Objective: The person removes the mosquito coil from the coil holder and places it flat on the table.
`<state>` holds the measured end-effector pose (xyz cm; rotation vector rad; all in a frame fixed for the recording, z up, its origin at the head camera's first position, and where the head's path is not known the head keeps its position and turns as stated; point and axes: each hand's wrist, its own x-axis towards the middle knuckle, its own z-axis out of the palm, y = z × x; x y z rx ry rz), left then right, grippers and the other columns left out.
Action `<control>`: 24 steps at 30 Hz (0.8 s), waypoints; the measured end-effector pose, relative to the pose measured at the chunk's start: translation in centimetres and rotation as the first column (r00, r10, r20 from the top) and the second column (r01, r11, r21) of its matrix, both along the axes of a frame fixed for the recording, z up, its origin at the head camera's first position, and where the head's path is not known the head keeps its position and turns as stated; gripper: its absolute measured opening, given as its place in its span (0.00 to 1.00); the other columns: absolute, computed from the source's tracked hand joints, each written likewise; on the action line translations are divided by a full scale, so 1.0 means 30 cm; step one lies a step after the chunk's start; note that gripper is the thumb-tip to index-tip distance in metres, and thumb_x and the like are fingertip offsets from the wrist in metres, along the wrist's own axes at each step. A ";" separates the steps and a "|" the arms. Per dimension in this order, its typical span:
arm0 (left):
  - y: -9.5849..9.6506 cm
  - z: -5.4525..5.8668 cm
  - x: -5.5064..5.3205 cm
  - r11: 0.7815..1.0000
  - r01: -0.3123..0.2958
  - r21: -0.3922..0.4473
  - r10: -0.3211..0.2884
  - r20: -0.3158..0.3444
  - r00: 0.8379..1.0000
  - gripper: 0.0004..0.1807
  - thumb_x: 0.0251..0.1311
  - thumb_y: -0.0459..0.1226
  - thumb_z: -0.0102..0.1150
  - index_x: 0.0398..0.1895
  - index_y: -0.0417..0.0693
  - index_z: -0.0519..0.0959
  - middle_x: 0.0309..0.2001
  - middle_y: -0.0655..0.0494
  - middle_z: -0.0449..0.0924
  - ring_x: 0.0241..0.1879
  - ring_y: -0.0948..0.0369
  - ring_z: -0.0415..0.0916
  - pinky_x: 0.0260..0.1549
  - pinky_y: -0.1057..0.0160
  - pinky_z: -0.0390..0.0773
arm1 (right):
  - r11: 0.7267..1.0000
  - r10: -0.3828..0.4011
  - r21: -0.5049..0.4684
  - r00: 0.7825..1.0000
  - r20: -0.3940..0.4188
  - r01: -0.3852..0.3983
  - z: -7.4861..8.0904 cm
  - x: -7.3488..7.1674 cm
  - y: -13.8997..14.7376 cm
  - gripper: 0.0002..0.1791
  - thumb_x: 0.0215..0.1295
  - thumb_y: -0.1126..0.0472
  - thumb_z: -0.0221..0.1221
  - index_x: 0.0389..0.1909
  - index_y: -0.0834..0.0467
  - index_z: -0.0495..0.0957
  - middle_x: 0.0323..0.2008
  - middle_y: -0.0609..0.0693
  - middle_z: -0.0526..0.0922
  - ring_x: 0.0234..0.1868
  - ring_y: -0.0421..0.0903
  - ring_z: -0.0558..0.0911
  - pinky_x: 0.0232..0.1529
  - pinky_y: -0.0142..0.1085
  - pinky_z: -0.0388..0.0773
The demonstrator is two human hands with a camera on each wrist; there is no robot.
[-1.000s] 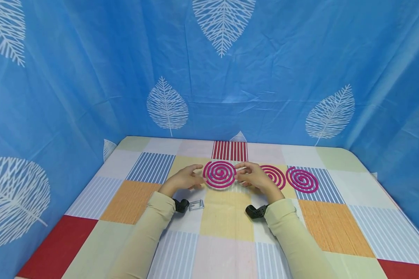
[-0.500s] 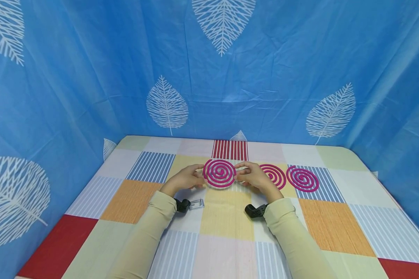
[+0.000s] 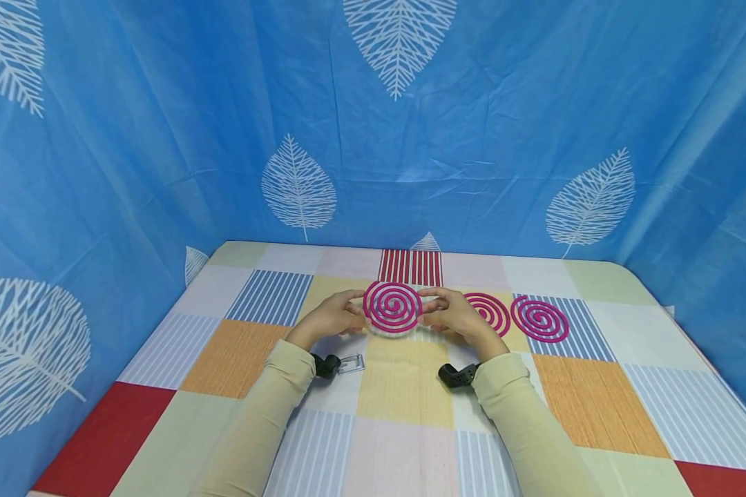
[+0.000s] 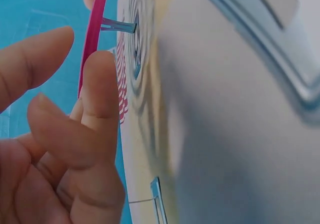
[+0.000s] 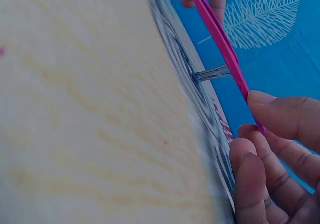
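Both hands steady a magenta mosquito coil that lies flat, a little above the table. My left hand pinches its left edge with thumb and fingers. At the opposite edge my right hand pinches the rim, thumb on top and fingers beneath. A thin metal prong stands up from the table under the coil's middle and meets its underside or comes very near; I cannot tell whether it is fixed there. In the left wrist view, the coil shows edge-on.
Two more mosquito coils lie to the right, one partly behind my right hand, the other coil farther right. A metal coil stand is beside my left wrist. A patchwork cloth covers the table; a blue curtain hangs behind.
The held coil has risen slightly or shifted a little away from me between the two hands. Both hands keep almost the same place and grip.
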<state>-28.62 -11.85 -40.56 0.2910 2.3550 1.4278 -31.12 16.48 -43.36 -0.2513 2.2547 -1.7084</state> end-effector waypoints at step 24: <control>-0.012 0.062 0.014 0.997 0.002 0.077 0.010 -0.158 0.987 0.42 0.71 0.32 0.70 0.84 0.40 0.61 0.52 0.41 0.85 0.27 0.56 0.73 0.25 0.64 0.71 | 0.977 0.026 -0.205 0.987 -0.160 -0.059 0.039 0.006 0.035 0.37 0.66 0.77 0.65 0.75 0.75 0.66 0.39 0.45 0.86 0.36 0.37 0.86 0.40 0.33 0.86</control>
